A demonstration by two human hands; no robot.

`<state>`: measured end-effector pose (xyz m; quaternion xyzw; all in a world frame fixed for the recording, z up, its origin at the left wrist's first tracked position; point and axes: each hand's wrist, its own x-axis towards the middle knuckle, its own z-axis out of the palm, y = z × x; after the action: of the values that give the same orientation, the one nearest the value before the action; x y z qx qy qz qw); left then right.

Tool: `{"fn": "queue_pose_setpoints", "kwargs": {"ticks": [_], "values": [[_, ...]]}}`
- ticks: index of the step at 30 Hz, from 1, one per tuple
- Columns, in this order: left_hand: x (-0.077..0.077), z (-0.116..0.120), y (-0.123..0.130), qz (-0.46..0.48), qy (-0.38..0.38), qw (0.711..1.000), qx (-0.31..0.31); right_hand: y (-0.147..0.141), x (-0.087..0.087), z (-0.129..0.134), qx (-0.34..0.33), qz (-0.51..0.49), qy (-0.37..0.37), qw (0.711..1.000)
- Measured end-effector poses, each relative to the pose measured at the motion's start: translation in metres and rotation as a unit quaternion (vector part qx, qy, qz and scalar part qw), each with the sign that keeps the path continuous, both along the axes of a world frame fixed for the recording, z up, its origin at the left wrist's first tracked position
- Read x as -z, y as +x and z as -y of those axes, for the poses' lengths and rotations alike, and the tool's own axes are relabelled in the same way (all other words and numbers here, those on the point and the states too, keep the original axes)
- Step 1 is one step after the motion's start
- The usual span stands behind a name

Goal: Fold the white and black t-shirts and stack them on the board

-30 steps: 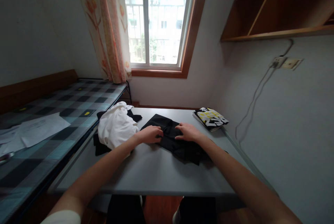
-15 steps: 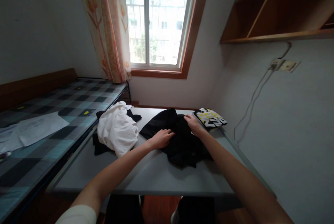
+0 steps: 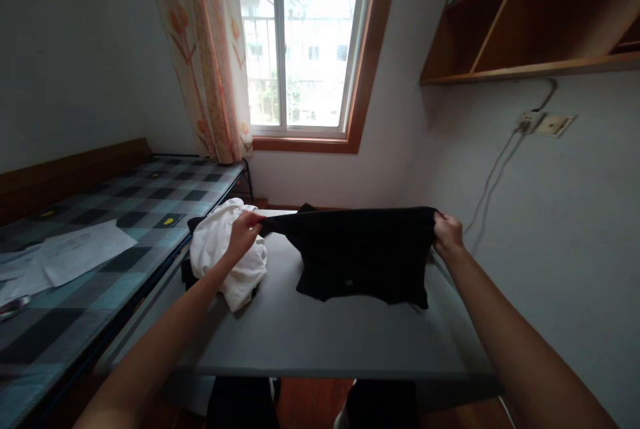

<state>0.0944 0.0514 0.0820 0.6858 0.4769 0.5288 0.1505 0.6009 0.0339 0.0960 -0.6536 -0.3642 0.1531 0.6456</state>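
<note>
A black garment (image 3: 360, 252) is stretched out sideways above the grey table (image 3: 300, 349), its lower edge hanging down unevenly. My left hand (image 3: 244, 232) pinches its left end, in front of a crumpled white garment (image 3: 220, 249) with dark cloth under it. At the right, my right hand (image 3: 449, 232) is closed on the opposite upper corner. The patterned garment at the table's back right is hidden behind the black cloth and my right hand.
On the left stands a bed with a checkered mattress (image 3: 125, 216) and paper sheets (image 3: 85, 256). Behind the table are a window and a curtain (image 3: 215, 82). A wooden shelf (image 3: 530, 69) and a socket with a cable (image 3: 530, 122) are on the right wall.
My hands have moved far apart, left and right, and the bunched black garment is now lifted and spread between them. The patterned garment is no longer visible.
</note>
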Motion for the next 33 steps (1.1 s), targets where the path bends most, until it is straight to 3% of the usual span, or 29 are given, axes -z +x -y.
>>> {"fn": "queue_pose_setpoints", "kwargs": {"ticks": [3, 6, 10, 11, 13, 15, 18, 21, 23, 25, 27, 30, 33], "values": [[-0.018, 0.002, 0.004, 0.015, 0.038, 0.999, 0.014, -0.030, -0.018, 0.006, -0.051, -0.058, 0.021, 0.997], [-0.041, 0.016, 0.045, -0.034, 0.078, 0.993, 0.077, -0.095, -0.044, 0.012, -0.176, -0.040, 0.032, 0.983], [-0.058, 0.031, 0.113, -0.122, 0.106, 0.969, 0.184, -0.189, -0.083, 0.031, -0.423, 0.003, 0.066, 0.904], [-0.060, 0.030, 0.123, -0.138, 0.091, 0.966, 0.198, -0.205, -0.092, 0.035, -0.467, 0.025, 0.074, 0.881], [-0.067, 0.024, 0.129, -0.147, 0.071, 0.968, 0.193, -0.222, -0.106, 0.040, -0.493, 0.054, 0.109, 0.861], [-0.084, 0.014, 0.113, -0.119, 0.092, 0.980, 0.132, -0.215, -0.113, 0.036, -0.467, 0.057, 0.140, 0.871], [-0.126, 0.001, 0.058, -0.047, 0.171, 0.983, -0.036, -0.168, -0.107, 0.014, -0.371, 0.071, 0.136, 0.916], [-0.168, 0.001, -0.009, -0.057, 0.257, 0.943, -0.204, -0.102, -0.083, -0.013, -0.225, 0.142, 0.056, 0.962], [-0.177, 0.006, -0.044, -0.118, 0.272, 0.915, -0.273, -0.063, -0.061, -0.024, -0.119, 0.205, -0.040, 0.971], [-0.163, 0.011, -0.066, -0.198, 0.244, 0.899, -0.305, -0.034, -0.037, -0.025, -0.072, 0.262, -0.159, 0.949], [-0.129, 0.015, -0.075, -0.299, 0.185, 0.896, -0.273, -0.019, -0.013, -0.019, -0.061, 0.322, -0.245, 0.912], [-0.063, 0.022, -0.073, -0.420, 0.047, 0.898, -0.122, -0.017, 0.015, 0.000, -0.068, 0.417, -0.310, 0.851], [-0.018, 0.027, -0.071, -0.438, -0.047, 0.896, -0.056, -0.029, 0.030, 0.017, -0.069, 0.475, -0.373, 0.794]]}}
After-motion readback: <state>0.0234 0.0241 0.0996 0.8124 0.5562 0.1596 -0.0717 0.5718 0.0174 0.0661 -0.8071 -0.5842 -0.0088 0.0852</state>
